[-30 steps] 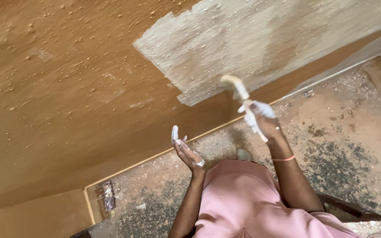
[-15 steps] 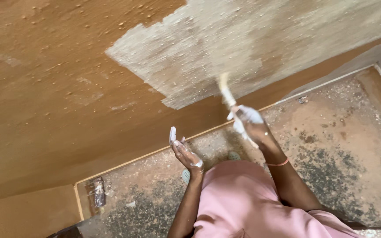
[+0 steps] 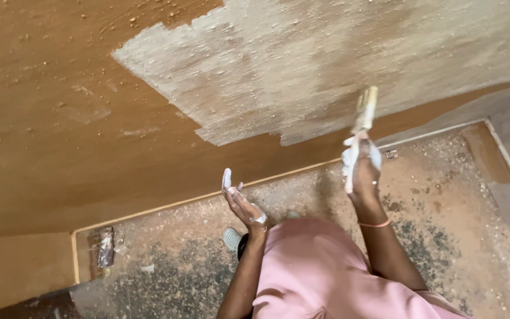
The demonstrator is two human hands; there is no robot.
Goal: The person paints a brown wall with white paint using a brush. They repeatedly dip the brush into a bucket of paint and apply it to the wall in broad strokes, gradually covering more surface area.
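Right hand (image 3: 362,171), smeared white, grips the handle of a paintbrush (image 3: 363,118), its bristles raised against the brown wall (image 3: 60,118) at the lower edge of a pale painted patch (image 3: 302,65). Left hand (image 3: 240,201) hangs open and empty, palm up, paint-tipped fingers spread above the gritty floor (image 3: 444,195).

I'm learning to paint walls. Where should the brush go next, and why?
Probably onto the wall's brown strip just under the pale patch: the right hand holds the brush just off that ragged lower edge, and the wall below and to the left is unpainted.
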